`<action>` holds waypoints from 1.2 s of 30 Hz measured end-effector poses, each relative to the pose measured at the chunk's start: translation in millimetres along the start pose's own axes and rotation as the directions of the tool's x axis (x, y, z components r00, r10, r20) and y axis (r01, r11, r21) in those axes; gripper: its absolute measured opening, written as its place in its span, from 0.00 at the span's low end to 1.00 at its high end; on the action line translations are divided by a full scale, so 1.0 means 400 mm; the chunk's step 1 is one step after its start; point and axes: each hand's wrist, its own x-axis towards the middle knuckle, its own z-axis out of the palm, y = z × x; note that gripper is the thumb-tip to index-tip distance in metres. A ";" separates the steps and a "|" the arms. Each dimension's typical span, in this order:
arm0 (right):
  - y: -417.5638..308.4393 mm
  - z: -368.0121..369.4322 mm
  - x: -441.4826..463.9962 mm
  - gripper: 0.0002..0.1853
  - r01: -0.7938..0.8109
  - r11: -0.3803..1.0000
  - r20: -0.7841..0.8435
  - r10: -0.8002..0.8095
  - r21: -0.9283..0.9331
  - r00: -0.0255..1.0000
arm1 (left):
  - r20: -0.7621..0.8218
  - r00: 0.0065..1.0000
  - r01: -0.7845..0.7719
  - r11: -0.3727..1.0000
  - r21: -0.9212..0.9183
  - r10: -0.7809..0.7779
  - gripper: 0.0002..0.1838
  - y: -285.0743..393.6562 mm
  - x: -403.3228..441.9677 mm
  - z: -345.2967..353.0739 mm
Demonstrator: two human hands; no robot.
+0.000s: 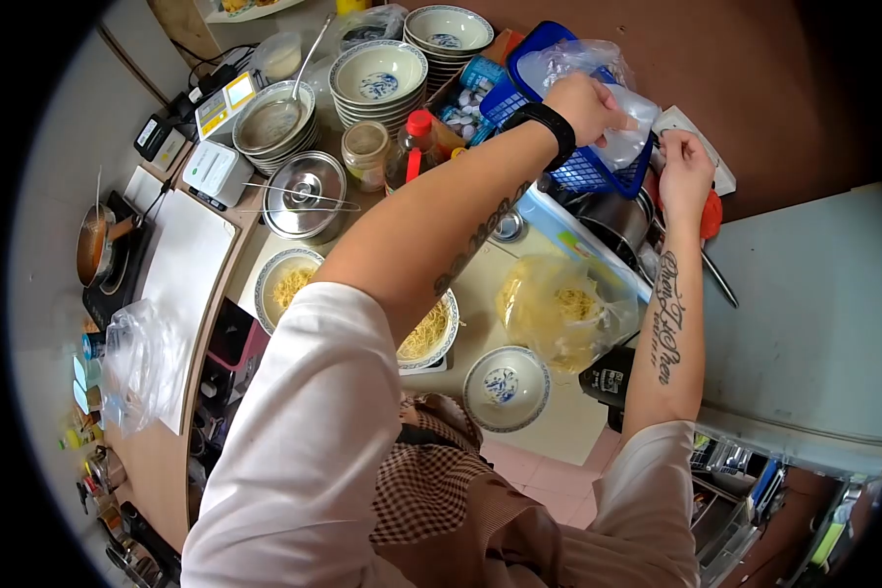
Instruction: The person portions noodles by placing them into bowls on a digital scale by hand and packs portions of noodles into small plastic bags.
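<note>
Translucent plastic film (625, 149) lay over the blue basket (586, 171), nipped between the thumb and bent fingers of the left hand (580, 110). Thin and limp, it looked nearly weightless, apt to slip, cling or tear, and best pinched at a free edge. Fingers of the right hand (686, 176) were drawn together just beside it; whether they held any could not be told. Basket rim and crumpled clear bag (570, 59) crowded the reach, with a white power strip (723, 176) behind.
</note>
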 end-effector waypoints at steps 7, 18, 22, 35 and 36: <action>0.022 0.028 0.015 0.09 -0.212 0.977 0.115 0.207 0.033 0.972 | -0.080 0.997 0.006 0.997 -0.078 -0.012 0.22 0.001 -0.012 -0.001; 0.070 0.015 0.041 0.09 0.409 0.397 0.354 -0.208 -0.822 0.912 | -0.545 0.783 -0.573 0.689 -0.443 0.300 0.12 0.095 -0.189 -0.261; 0.143 0.063 0.099 0.10 0.562 0.233 0.590 0.069 -0.793 0.804 | -0.629 0.757 -0.520 0.744 -0.418 0.176 0.12 0.067 -0.384 -0.380; -0.507 0.398 -0.519 0.14 -0.428 0.880 0.861 0.046 0.204 0.507 | -0.523 0.852 -0.069 0.985 -0.158 -0.024 0.10 -0.072 -0.871 -0.428; -0.506 0.439 -0.584 0.11 -0.534 0.824 0.887 0.091 0.188 0.453 | -0.532 0.845 -0.030 0.999 0.046 0.049 0.09 -0.051 -0.915 -0.432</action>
